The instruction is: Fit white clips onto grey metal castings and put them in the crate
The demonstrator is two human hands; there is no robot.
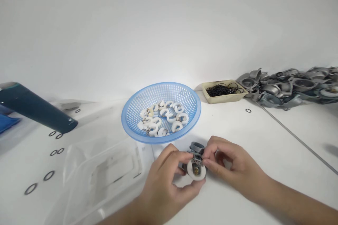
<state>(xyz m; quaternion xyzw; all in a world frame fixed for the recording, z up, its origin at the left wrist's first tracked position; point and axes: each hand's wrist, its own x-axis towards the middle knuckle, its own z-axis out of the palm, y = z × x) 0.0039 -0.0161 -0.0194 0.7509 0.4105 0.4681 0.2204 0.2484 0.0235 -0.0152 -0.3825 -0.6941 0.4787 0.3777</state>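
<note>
Low over the white table, my left hand (171, 179) is wrapped round a small grey metal housing (197, 147) with a white plastic ring (192, 175) at its near end. A brass-coloured part shows inside that ring. My right hand (224, 161) is closed, thumb and fingertips pinched against the housing's right side; whatever lies between those fingertips is hidden. Just beyond both hands is a blue mesh basket (161, 140) with many white C-shaped plastic pieces (176, 126) in it.
Behind, to the right, a cream tray (224, 99) holds thin black rings (221, 89). Grey metal housings (271, 89) are heaped at far right. On the left are a clear plastic container (79, 190), a dark teal tumbler (39, 107) and loose black rings (49, 175).
</note>
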